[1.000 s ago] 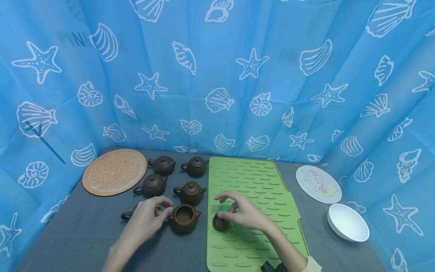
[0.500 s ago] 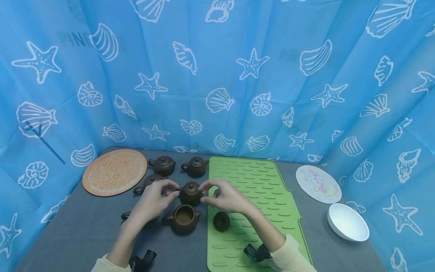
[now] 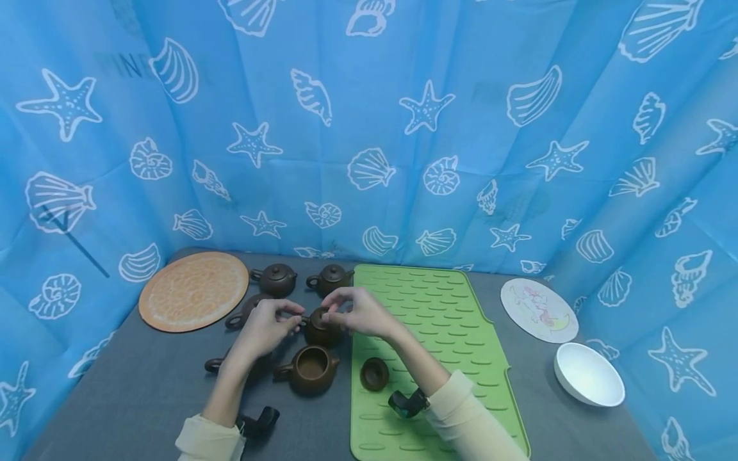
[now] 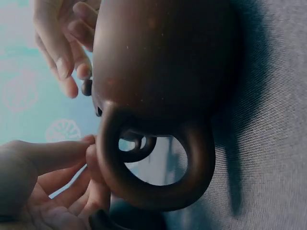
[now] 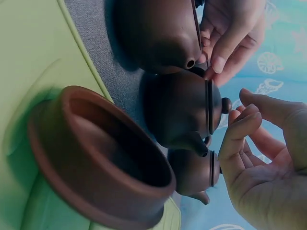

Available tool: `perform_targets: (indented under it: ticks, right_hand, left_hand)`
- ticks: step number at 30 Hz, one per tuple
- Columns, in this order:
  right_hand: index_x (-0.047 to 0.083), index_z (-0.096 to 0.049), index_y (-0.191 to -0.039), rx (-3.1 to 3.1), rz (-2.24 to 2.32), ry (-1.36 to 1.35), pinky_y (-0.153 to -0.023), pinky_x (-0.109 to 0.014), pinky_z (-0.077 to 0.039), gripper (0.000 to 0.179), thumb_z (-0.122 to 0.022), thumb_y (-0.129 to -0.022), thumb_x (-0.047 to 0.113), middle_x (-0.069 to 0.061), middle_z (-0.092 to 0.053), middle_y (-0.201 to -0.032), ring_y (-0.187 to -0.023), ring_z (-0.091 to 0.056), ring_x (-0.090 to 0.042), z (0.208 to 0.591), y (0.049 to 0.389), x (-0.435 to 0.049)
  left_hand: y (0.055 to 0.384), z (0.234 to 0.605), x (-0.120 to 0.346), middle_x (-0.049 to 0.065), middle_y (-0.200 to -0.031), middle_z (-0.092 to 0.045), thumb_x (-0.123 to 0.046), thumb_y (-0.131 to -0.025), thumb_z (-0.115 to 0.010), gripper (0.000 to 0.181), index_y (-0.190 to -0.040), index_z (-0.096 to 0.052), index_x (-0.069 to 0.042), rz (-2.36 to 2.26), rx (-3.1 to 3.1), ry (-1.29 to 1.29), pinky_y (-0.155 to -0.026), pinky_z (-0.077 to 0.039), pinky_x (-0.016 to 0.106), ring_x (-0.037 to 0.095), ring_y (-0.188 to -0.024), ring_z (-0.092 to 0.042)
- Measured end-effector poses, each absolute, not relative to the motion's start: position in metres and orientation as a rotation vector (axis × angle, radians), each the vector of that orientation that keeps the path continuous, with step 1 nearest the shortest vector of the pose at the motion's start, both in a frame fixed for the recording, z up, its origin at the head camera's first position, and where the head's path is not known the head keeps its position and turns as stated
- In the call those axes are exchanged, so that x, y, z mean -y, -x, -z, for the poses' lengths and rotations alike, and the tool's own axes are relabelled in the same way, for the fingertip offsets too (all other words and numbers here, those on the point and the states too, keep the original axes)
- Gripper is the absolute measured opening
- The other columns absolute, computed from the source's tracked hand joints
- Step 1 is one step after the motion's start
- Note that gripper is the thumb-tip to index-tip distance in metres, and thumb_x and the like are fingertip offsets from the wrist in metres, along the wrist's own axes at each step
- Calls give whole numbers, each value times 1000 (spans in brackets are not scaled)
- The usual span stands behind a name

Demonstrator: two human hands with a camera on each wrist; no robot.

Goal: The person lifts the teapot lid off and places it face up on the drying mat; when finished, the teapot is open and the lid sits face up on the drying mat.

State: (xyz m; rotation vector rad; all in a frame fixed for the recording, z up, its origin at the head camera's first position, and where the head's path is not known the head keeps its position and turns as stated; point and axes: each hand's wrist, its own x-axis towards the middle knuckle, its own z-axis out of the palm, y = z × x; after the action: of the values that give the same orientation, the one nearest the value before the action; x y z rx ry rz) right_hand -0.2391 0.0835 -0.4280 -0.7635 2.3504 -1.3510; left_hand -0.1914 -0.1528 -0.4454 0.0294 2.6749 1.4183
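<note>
A dark brown lidded teapot [image 3: 321, 333] stands between my two hands. At its handle, my left hand [image 3: 268, 328] pinches with thumb and index fingertips; the nearer teapot's handle [image 4: 156, 196] partly covers that grip in the left wrist view. My right hand [image 3: 363, 314] hovers over the lid, its loosely bent fingertips beside the lid knob [image 5: 226, 105]. Nearer to me is a lidless teapot [image 3: 312, 371], its mouth facing up. A teapot lid [image 3: 375, 374] lies upside down on the green mat [image 3: 426, 397], its hollow side showing in the right wrist view.
Several more brown teapots, among them one at the back [image 3: 333, 279] and one at back left [image 3: 277, 280], stand close around. An orange round mat [image 3: 193, 291] lies at far left. To the right are a round white mat [image 3: 539, 310] and a white bowl [image 3: 589, 374].
My right hand has left the lid on the green mat and moved up and left to the lidded teapot's top. My left hand has shifted from beside the lidless teapot to the lidded teapot's handle.
</note>
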Motion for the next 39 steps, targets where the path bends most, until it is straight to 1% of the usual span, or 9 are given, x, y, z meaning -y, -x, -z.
perform_targets:
  ticks: [2,4,12,19,23,31,36,39]
  right_hand:
    - [1,-77,-119,-2344,1344,753,-57,-32,-58,23,-79,-99,13,-13,-75,-98,-62,-66,-20,430,241,-82]
    - [1,-77,-117,-2340,1341,740,-57,-33,-58,21,-79,-98,12,-11,-74,-95,-61,-65,-19,431,243,-81]
    - [0,-78,-114,-2321,1364,701,-52,-22,-51,17,-77,-99,9,-3,-68,-85,-57,-59,-11,437,245,-76]
    - [0,-77,-112,-2302,1380,685,-53,-21,-49,14,-75,-101,9,-1,-66,-84,-57,-58,-11,439,245,-75]
    - [-1,-76,-114,-2287,1406,689,-54,-22,-49,15,-73,-103,9,0,-65,-84,-57,-57,-13,440,245,-76]
    - [0,-74,-116,-2269,1471,682,-57,-25,-48,16,-71,-105,11,-3,-64,-87,-62,-58,-20,433,237,-81]
    - [0,-72,-114,-2288,1497,693,-55,-23,-44,15,-71,-105,13,-2,-59,-92,-61,-53,-13,431,232,-93]
    - [1,-72,-114,-2298,1495,685,-55,-22,-44,15,-70,-106,13,-5,-56,-99,-63,-51,-11,431,227,-102]
  left_hand:
    - [194,447,152,13,-108,-80,-9,-106,-68,25,-129,-75,-2,-1456,-2629,7,-76,-60,30,17,-86,-78]
    - [197,448,151,12,-106,-80,-9,-107,-68,25,-129,-75,-2,-1476,-2594,41,-77,-61,29,16,-85,-78]
    - [202,451,151,11,-103,-80,-9,-107,-68,20,-124,-78,-3,-1470,-2566,87,-80,-63,29,15,-84,-79]
    - [202,452,153,10,-103,-80,-10,-106,-70,19,-121,-79,-3,-1451,-2575,94,-81,-62,31,13,-83,-78]
    - [202,453,152,10,-102,-80,-11,-106,-70,19,-120,-79,-3,-1443,-2589,94,-80,-61,31,13,-82,-78]
    - [201,451,151,9,-100,-80,-11,-106,-71,18,-119,-80,-4,-1435,-2601,99,-79,-59,29,13,-82,-76]
    - [202,451,149,11,-101,-79,-11,-106,-71,18,-118,-80,-3,-1444,-2595,103,-75,-57,27,15,-83,-77]
    - [202,452,148,11,-101,-79,-11,-106,-70,17,-118,-80,-3,-1450,-2595,104,-74,-57,28,15,-83,-77]
